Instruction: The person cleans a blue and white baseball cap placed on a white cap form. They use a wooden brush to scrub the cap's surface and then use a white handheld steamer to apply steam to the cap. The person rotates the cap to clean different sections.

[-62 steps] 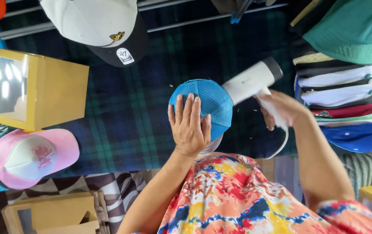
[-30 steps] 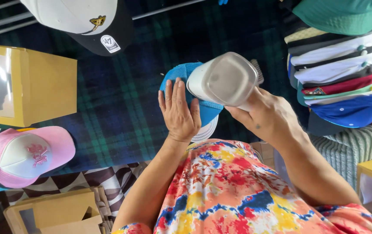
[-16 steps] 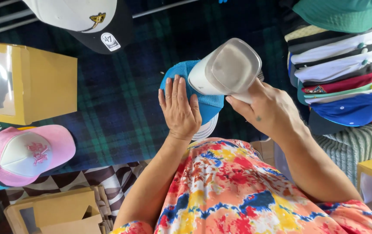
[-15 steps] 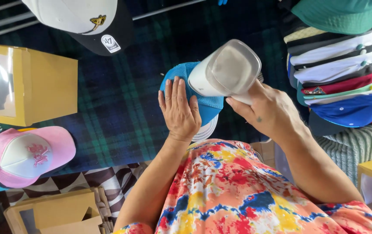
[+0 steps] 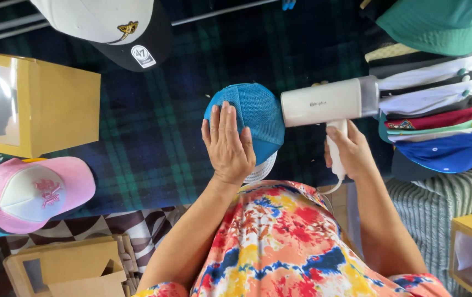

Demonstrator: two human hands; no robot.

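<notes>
Blue cap [image 5: 258,113] half-hidden under left hand [image 5: 228,144], steamer [image 5: 329,102] cord cut off

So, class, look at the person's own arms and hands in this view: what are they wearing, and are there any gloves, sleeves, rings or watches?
Both forearms are bare, with no sleeves reaching the wrists. The left hand and right hand wear no gloves, and no rings, watch or bracelet show. The only clothing in view is a tie-dye garment with red, orange, yellow, blue and white patches, near the upper arms.

Surface: dark blue-green plaid cloth [image 5: 153,137] | Left: yellow windowed box [image 5: 54,110] | Lower left: checkered fabric [image 5: 137,225], cardboard box [image 5: 76,269] | Right: grey ribbed cover [image 5: 439,209], cap stack [image 5: 439,115] | Top: metal rail [image 5: 219,12]
</notes>
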